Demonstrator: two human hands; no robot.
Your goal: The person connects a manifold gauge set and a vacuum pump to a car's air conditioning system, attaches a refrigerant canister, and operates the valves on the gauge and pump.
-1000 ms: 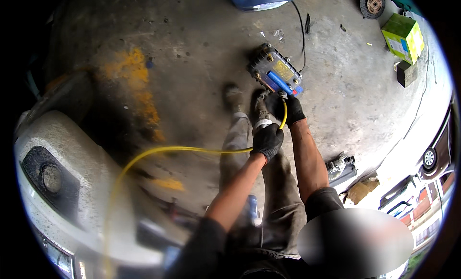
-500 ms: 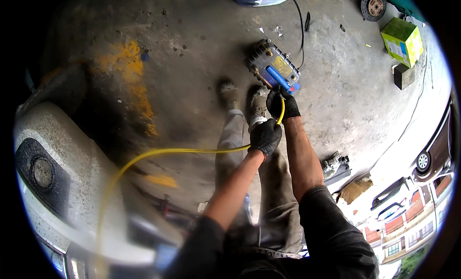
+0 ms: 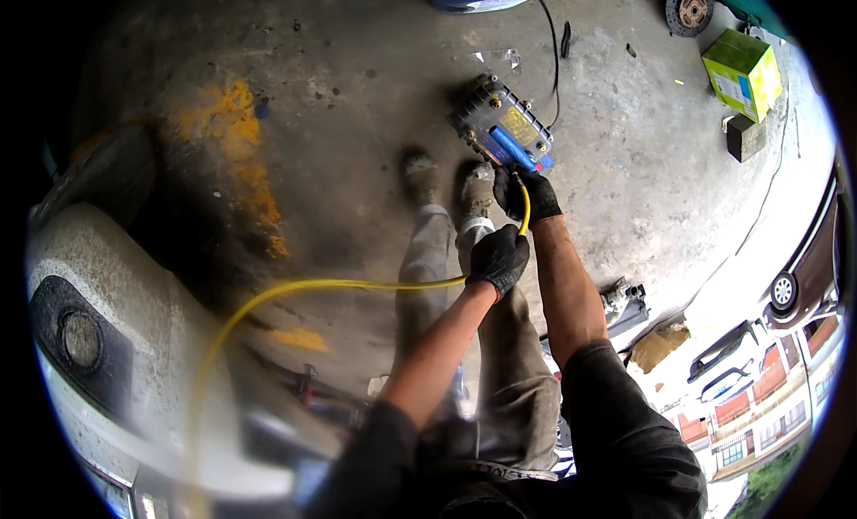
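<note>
Yellow in the head view, a hose [image 3: 375, 285] runs from the lower left through the closed grip of the gloved left hand [image 3: 500, 258] to the gloved right hand [image 3: 534, 198], which grasps its end just beside a blue tool [image 3: 511, 148] overlapping a ribbed grey case [image 3: 494, 116].

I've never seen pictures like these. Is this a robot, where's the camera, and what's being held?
No robot: these are a person's own hands in black gloves. The camera is worn on the head, looking down; its wide lens bends straight edges. The left hand holds a yellow hose. The right hand is at the hose, close to a blue tool that shows over a dark case; its exact grip is hidden. On the floor is a green box, with a round disc beyond. A dirty white car stands at left.
</note>
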